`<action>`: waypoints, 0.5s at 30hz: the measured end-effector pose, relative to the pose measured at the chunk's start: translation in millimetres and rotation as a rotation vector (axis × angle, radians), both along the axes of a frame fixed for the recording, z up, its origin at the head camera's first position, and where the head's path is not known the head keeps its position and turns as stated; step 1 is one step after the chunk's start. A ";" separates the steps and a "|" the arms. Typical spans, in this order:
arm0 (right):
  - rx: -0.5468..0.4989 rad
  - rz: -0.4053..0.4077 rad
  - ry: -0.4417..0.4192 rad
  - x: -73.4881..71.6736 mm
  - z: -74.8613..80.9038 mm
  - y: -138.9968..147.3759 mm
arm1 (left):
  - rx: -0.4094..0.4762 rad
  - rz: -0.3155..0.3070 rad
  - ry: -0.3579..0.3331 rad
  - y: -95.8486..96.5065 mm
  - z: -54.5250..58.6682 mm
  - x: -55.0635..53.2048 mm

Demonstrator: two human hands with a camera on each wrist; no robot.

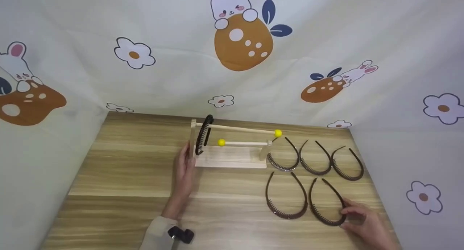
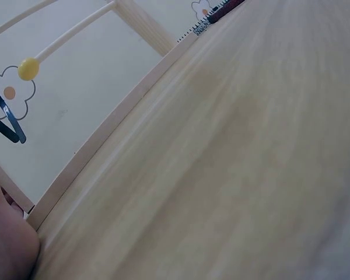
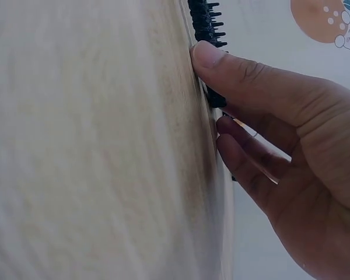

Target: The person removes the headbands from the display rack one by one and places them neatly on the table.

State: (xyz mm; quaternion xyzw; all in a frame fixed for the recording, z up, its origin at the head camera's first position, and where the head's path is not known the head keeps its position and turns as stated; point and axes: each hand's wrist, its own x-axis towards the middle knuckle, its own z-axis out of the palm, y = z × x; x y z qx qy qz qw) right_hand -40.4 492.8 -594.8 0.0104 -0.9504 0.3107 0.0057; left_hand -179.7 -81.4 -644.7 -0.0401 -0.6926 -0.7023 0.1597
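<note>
My left hand (image 1: 185,170) grips the left post of a wooden stand (image 1: 232,162), near its base. The stand has two rods tipped with yellow balls. A black toothed headband (image 1: 202,135) hangs on the upper rod, close to the left post. At the lower right, my right hand (image 1: 366,221) pinches the right side of a dark toothed headband (image 1: 319,215) lying on the table. The right wrist view has the thumb (image 3: 210,55) over that headband's dark band (image 3: 203,20), with the other fingers curled low against the tabletop.
Another headband (image 1: 286,214) lies left of the pinched one. Three more headbands, one being the middle one (image 1: 315,170), lie in a row behind, right of the stand. A cloth (image 1: 174,79) printed with rabbits and flowers rises around the wood-grain table (image 1: 119,177).
</note>
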 end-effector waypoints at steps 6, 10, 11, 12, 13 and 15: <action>0.030 0.036 0.047 -0.4 -3.5 -0.4 | -0.011 0.009 0.007 -0.5 0.4 0.1; 0.027 0.035 0.062 -0.2 -3.5 -1.3 | -0.005 0.004 -0.013 -0.5 1.3 0.3; 0.031 0.031 0.057 -0.3 -3.2 -1.6 | -0.011 0.001 -0.009 -0.5 1.1 0.3; 0.035 0.027 0.055 -0.2 -2.7 -2.1 | -0.011 -0.003 -0.002 -0.6 1.0 0.2; 0.039 0.022 0.050 -0.4 -2.0 -3.0 | -0.011 -0.005 0.007 -0.6 0.5 0.0; 0.053 0.016 0.042 -1.2 -0.2 -4.7 | -0.014 -0.005 0.024 -0.7 -0.3 0.0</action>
